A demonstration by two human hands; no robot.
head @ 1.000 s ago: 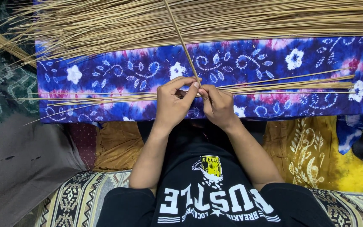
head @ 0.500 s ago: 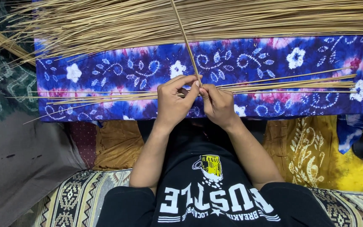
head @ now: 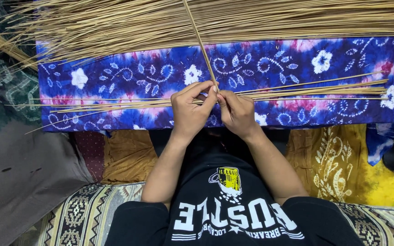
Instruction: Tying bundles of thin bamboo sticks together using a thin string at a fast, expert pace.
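Your left hand [head: 190, 111] and right hand [head: 237, 113] meet at the centre of the view, fingertips pressed together and pinching the lower end of a single thin straw-coloured stick [head: 200, 44]. That stick rises from your fingers, tilted slightly leftward, and crosses the large heap of long tan sticks [head: 215, 18] lying across the top of the view. Both hands rest over a small flat row of similar sticks [head: 306, 90] laid crosswise on the blue-and-purple tie-dyed cloth with white flower motifs [head: 128, 75]; the row extends well past your hands to both sides. The cloth covers a low raised surface in front of you. Beneath your forearms lie a mustard-yellow patterned fabric [head: 329, 159] and a woven mat with geometric pattern [head: 74, 218]. A grey cloth [head: 19, 177] lies to your left.
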